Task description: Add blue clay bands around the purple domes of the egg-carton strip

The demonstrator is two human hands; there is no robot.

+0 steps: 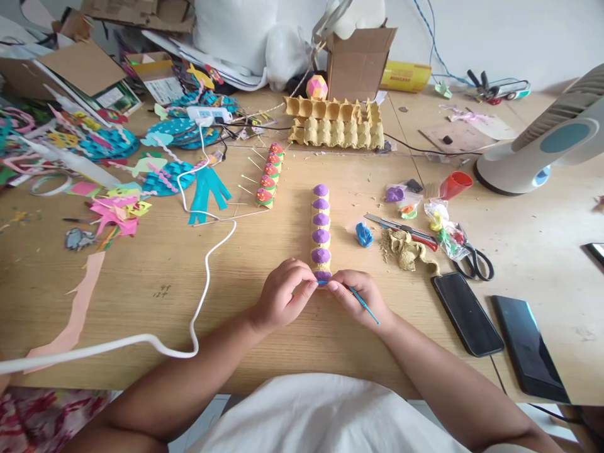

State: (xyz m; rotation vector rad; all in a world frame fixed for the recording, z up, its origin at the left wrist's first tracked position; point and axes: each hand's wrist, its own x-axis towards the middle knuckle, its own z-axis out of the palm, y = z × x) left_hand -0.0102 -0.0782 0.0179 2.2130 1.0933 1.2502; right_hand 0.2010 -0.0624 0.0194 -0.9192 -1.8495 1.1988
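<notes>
A strip of egg carton (321, 228) with purple clay on its bumps lies lengthwise in front of me. At its near end, my left hand (289, 292) and my right hand (356, 296) pinch a small bit of blue clay (322, 282) between them, against the nearest purple bump. A thin blue tool (363, 304) is tucked in my right hand, its tip pointing toward my wrist. Farther left lies a finished-looking strip (269, 176) in red and green with small faces. A lump of blue clay (364, 234) sits to the right of the purple strip.
Right of the strip are a box cutter (401, 231), scissors (475, 261), two phones (467, 314) (531, 346) and a white fan (542, 138). Egg cartons (344, 133) stand at the back. A white cable (206, 277) and paper crafts (117, 211) cover the left.
</notes>
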